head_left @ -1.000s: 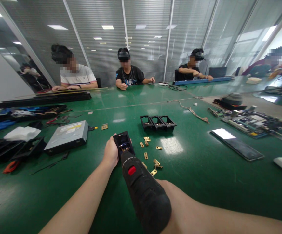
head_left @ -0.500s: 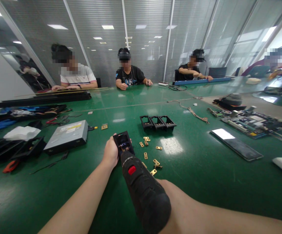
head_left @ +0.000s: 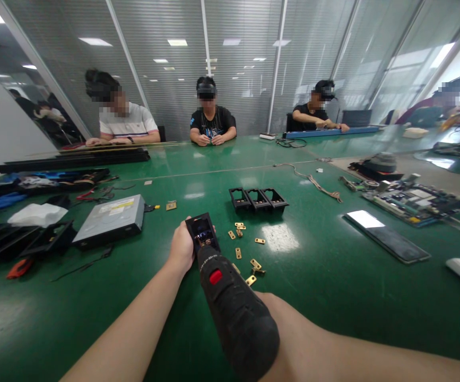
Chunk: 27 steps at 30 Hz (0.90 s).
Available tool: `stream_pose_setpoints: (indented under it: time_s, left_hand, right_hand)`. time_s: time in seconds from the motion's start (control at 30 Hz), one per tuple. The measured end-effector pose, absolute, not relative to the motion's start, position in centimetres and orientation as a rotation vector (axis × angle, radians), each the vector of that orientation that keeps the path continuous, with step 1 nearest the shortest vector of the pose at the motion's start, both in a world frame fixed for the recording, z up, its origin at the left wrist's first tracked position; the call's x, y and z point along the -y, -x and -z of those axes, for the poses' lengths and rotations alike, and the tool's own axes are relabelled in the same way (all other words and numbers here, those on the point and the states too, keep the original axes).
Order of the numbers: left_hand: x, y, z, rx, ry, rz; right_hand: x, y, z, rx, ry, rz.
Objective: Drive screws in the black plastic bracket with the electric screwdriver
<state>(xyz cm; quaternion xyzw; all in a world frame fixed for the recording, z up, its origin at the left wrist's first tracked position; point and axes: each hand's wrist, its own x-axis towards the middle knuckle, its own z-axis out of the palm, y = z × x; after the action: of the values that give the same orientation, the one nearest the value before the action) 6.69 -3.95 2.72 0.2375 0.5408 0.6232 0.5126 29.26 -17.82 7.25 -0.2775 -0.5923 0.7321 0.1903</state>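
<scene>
My left hand (head_left: 183,245) is closed around the left side of a small black plastic housing (head_left: 201,220), tilted toward me on the green table. Copper-coloured parts show inside its opening. A black cordless drill (head_left: 235,313) with a red button points down into the housing, its front end hiding the lower part of the opening. My right hand (head_left: 269,305) grips the drill from below, its fingers mostly covered by the drill body. Several small brass plates (head_left: 238,253) with holes lie loose just right of the housing. Beyond them stand 3 joined black housings (head_left: 258,199).
To the left are a grey optical drive (head_left: 112,218), more black housings (head_left: 50,239) and a white tissue (head_left: 37,214). At the right lie a dark phone-like slab (head_left: 387,236) and a circuit board (head_left: 416,199). Several people sit along the far side of the table.
My hands, the drill and the housing stay almost in place, with a slight shift of the view. The person across the middle has brought both hands together.
</scene>
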Motion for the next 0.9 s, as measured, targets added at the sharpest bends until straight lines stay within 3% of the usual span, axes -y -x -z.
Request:
stream_pose_setpoints:
  time_s: [0.63,0.9]
  left_hand:
    - [3.8,-6.6,-2.6,-1.321,-0.571,-1.506]
    - [3.9,-6.6,-2.6,-1.291,-0.548,-1.518]
  right_hand:
    - [17.5,-29.9,-6.5,1.949,0.824,-1.851]
    - [17.6,-29.6,-7.5,1.72,0.781,-1.997]
